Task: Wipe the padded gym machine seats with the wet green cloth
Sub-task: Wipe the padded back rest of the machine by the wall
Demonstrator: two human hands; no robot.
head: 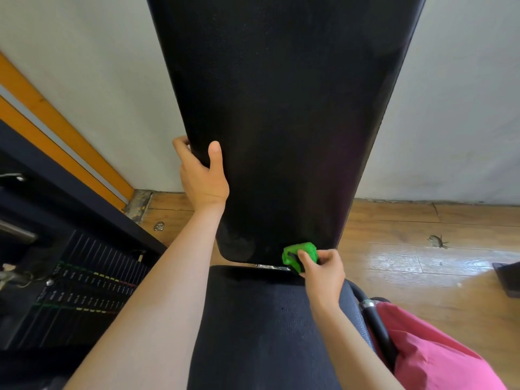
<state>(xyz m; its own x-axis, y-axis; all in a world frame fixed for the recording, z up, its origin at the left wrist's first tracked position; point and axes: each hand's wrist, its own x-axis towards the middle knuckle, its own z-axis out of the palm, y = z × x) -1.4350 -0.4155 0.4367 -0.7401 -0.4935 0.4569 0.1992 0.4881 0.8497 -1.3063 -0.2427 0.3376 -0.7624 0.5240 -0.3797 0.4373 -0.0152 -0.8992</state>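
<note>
A tall black padded backrest (pixel 281 108) rises in the middle of the view, with a black padded seat (pixel 253 333) below it. My left hand (pixel 201 171) grips the backrest's left edge, thumb on the front face and fingers wrapped behind. My right hand (pixel 323 273) holds the bunched green cloth (pixel 299 253) against the lower right corner of the backrest, just above the gap between backrest and seat. Part of the cloth is hidden under my fingers.
A black weight stack (pixel 78 291) with coloured labels stands at the left. A black handle bar (pixel 374 327) runs beside the seat on the right, next to pink clothing (pixel 436 356). Wooden floor (pixel 422 263) and a grey wall (pixel 464 108) lie behind.
</note>
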